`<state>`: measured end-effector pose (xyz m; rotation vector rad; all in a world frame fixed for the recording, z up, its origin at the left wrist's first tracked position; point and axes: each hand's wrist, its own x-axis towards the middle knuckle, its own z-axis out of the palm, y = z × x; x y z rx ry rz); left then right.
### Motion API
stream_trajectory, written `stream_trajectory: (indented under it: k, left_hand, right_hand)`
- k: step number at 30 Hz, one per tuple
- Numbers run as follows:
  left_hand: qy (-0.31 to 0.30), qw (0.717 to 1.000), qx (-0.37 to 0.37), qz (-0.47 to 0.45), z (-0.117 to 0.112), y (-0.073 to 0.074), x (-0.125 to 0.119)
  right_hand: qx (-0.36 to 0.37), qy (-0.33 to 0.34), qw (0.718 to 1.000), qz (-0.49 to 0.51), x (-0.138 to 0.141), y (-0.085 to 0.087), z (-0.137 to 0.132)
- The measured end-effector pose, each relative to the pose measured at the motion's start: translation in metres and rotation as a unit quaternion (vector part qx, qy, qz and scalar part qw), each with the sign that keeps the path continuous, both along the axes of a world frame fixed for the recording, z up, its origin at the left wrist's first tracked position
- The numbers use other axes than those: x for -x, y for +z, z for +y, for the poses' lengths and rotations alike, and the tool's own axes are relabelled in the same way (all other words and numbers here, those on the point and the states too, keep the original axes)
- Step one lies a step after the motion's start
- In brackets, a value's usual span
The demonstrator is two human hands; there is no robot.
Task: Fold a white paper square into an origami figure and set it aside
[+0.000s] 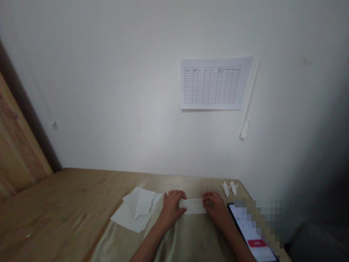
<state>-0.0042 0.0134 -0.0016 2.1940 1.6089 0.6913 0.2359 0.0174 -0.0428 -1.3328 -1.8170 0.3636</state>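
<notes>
A narrow folded strip of white paper [194,206] lies flat on the wooden table [68,203] near the wall. My left hand [171,207] presses on its left end with fingers curled over the edge. My right hand [215,207] holds down the right end, fingers bent and pinched on the paper. Both forearms reach in from the bottom of the view.
A loose stack of white sheets [136,213], one with a folded corner, lies left of my hands. Two small folded paper figures [229,188] sit at the table's far right. A phone [252,234] with a lit screen lies at the right edge. A printed table sheet [214,84] hangs on the wall.
</notes>
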Motion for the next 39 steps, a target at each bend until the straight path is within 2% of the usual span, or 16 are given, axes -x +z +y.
stream_trajectory:
  k: [5, 8, 13, 16, 21, 30, 35, 39]
  left_hand:
    - [-0.019, 0.999, -0.027, -0.013, 0.000, -0.001, 0.001]
    - [-0.028, 0.999, -0.036, -0.010, 0.000, -0.001, 0.003]
    - [-0.008, 1.000, -0.027, 0.003, 0.003, -0.004, 0.006]
    - [-0.008, 1.000, -0.026, 0.007, 0.003, -0.006, 0.007]
    - [0.000, 1.000, -0.001, 0.015, 0.004, -0.008, 0.008]
    - [0.002, 0.999, 0.031, 0.025, -0.002, -0.005, 0.007]
    - [0.011, 0.999, 0.036, 0.010, -0.002, -0.004, 0.006]
    - [0.017, 0.998, 0.057, 0.020, 0.000, -0.002, 0.004]
  right_hand:
    - [-0.030, 0.000, 0.999, 0.011, 0.003, 0.015, -0.007]
    - [-0.020, 0.010, 1.000, 0.015, 0.004, 0.019, -0.010]
    - [0.038, 0.003, 0.999, 0.027, 0.004, 0.015, -0.013]
    - [0.071, -0.006, 0.997, 0.000, 0.003, 0.013, -0.015]
    - [0.115, -0.010, 0.992, -0.053, 0.005, 0.020, -0.019]
    - [0.099, -0.022, 0.995, -0.011, 0.004, 0.011, -0.012]
    - [0.123, -0.049, 0.991, 0.000, 0.006, 0.017, -0.014]
    - [0.118, -0.030, 0.992, -0.026, 0.005, 0.017, -0.014]
